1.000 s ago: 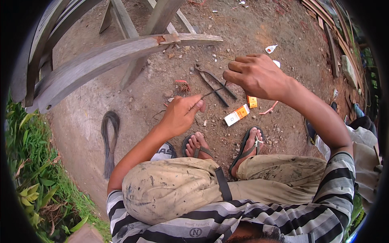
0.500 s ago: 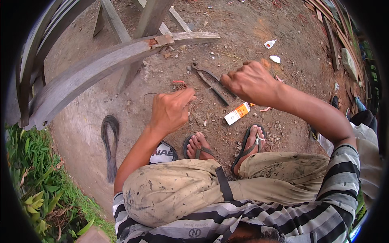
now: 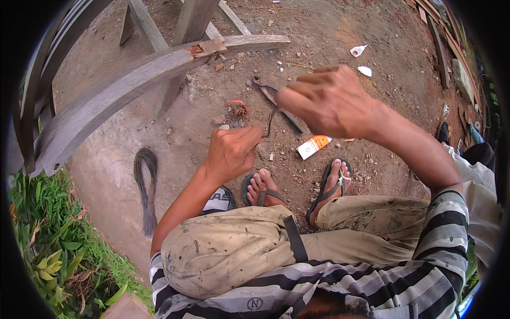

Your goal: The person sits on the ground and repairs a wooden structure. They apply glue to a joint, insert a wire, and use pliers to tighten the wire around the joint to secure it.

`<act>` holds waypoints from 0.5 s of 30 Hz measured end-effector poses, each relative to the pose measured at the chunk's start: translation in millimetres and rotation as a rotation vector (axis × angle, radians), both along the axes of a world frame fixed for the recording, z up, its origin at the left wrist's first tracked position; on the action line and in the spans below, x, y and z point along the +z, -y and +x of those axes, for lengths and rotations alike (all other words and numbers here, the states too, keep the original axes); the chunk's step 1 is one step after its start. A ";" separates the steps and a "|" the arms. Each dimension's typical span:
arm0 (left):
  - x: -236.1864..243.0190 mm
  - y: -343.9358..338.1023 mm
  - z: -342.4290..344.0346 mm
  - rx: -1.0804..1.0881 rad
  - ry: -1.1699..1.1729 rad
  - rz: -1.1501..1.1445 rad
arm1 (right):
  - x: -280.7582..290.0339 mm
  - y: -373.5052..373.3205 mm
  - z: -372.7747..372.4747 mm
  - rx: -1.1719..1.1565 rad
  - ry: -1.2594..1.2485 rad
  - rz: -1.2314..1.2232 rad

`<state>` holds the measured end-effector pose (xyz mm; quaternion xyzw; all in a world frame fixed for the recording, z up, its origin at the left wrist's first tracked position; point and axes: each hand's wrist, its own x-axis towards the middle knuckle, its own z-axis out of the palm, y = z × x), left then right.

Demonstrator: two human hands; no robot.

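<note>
A short dark wire [image 3: 270, 122] stretches between my two hands, with a bend in it. My left hand [image 3: 232, 151] pinches its lower end between thumb and fingers. My right hand [image 3: 328, 102], somewhat blurred, is closed in a fist at the upper end; its fingertips are hidden behind the knuckles. Long-handled pincers [image 3: 291, 120] lie on the dirt beneath my right hand, partly covered by it. To the left of my left forearm a looped bundle of dark wire [image 3: 144, 191] rests on the ground.
A curved wooden frame [image 3: 127, 80] stands at the upper left. A white-orange carton [image 3: 314, 147] lies by my feet. White plastic pieces [image 3: 358, 51] lie farther off. Green plants [image 3: 58, 250] edge the lower left. Boards [image 3: 436, 48] line the far right, with another person's clothing [image 3: 481, 186] nearby.
My right hand has risen slightly toward the upper right of my left hand. My left hand has dropped a little and shifted right. The wire between them now shows.
</note>
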<state>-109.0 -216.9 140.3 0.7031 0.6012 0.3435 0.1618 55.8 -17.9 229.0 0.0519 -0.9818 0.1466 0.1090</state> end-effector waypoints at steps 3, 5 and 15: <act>11.2 -11.7 -1.8 0.020 0.003 0.024 | -26.9 12.7 31.0 0.038 0.438 -0.007; -2.1 -8.0 -20.2 0.003 -0.098 -0.038 | -11.3 37.2 34.8 0.160 0.629 -0.210; 9.1 -3.5 -15.5 0.096 0.077 -0.111 | -43.3 38.0 47.9 -0.160 0.494 -0.052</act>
